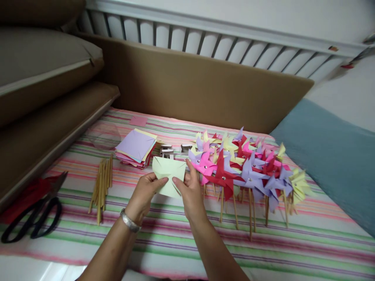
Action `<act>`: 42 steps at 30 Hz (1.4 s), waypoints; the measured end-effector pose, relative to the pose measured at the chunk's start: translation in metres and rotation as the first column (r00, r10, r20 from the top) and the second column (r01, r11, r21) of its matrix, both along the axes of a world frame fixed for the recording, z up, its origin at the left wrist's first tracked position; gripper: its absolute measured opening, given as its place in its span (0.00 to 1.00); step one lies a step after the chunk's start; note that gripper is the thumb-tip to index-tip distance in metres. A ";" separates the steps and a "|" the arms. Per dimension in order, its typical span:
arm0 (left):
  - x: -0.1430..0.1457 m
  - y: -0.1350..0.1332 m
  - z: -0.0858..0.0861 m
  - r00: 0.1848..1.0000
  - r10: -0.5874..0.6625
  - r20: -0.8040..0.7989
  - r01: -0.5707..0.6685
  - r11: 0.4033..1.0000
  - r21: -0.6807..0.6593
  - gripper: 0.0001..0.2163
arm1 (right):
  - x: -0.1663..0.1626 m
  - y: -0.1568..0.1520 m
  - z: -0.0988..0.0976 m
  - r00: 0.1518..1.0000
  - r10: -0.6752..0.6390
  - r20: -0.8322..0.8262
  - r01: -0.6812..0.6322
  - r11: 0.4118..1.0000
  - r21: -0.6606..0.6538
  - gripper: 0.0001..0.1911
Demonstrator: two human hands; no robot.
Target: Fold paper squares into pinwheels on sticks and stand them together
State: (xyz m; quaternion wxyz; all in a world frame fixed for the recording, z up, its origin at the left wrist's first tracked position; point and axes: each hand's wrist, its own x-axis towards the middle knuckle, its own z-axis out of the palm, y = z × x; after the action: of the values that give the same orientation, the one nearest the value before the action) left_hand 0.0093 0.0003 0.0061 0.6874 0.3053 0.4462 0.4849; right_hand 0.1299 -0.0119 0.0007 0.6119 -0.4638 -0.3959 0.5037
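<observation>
A pale green square of paper (169, 169) with slits cut in from its corners is held up between my two hands. My left hand (145, 191) pinches its left edge, thumb on the near face. On the opposite side my right hand (191, 189) grips the right edge, its thumb also on the face and a finger pointing up. Behind the paper lie small boxes (186, 148), partly hidden. A stack of coloured paper squares (136, 144), lilac on top, rests just beyond my left hand. Several finished paper pinwheels (224, 177) on wooden sticks are bunched to the right.
A bundle of thin sticks (101, 185) lies left of my arms on the striped cloth (181, 242). Farther left are black-handled scissors (36, 218) beside red material (26, 195). Stacked cushions (52, 105) and a brown panel (187, 86) border the cloth.
</observation>
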 end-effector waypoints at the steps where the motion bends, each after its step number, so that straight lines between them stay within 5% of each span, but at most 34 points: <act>1: 0.000 0.000 -0.001 1.000 0.013 0.001 -0.013 1.000 0.001 0.17 | 0.000 0.000 0.001 0.999 -0.019 0.033 0.018 0.999 0.033 0.37; 7: 0.008 -0.002 -0.004 0.998 0.054 0.018 -0.055 0.997 0.062 0.16 | 0.006 0.000 0.002 0.895 -0.100 0.434 0.034 0.987 0.158 0.16; 13: 0.014 -0.005 -0.008 1.000 0.016 -0.022 -0.013 0.995 0.099 0.14 | 0.011 0.003 0.003 0.890 -0.081 0.450 0.063 0.996 0.055 0.04; 20: 0.013 -0.006 0.002 0.996 -0.069 0.064 0.067 0.997 0.034 0.15 | 0.012 0.002 0.006 0.881 -0.110 0.461 0.092 0.994 0.061 0.04; 32: 0.010 -0.004 -0.005 0.998 0.058 0.018 -0.058 0.998 0.005 0.13 | 0.009 0.000 0.003 0.876 -0.039 0.480 0.044 0.999 0.001 0.06; 38: -0.012 0.004 0.001 0.990 0.138 0.010 -0.137 0.990 -0.035 0.14 | 0.017 -0.004 0.007 0.837 0.048 0.545 -0.126 0.986 0.106 0.12; 42: -0.023 0.008 0.004 0.983 0.185 -0.001 -0.185 0.981 -0.062 0.15 | 0.016 -0.007 0.005 0.731 0.084 0.678 -0.271 0.947 0.174 0.11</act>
State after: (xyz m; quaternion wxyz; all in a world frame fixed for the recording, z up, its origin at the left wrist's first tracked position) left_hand -0.0135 0.0078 0.0103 0.6493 0.2400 0.4859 0.5336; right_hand 0.1463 -0.0186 0.0054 0.4356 -0.4870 -0.6922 0.3065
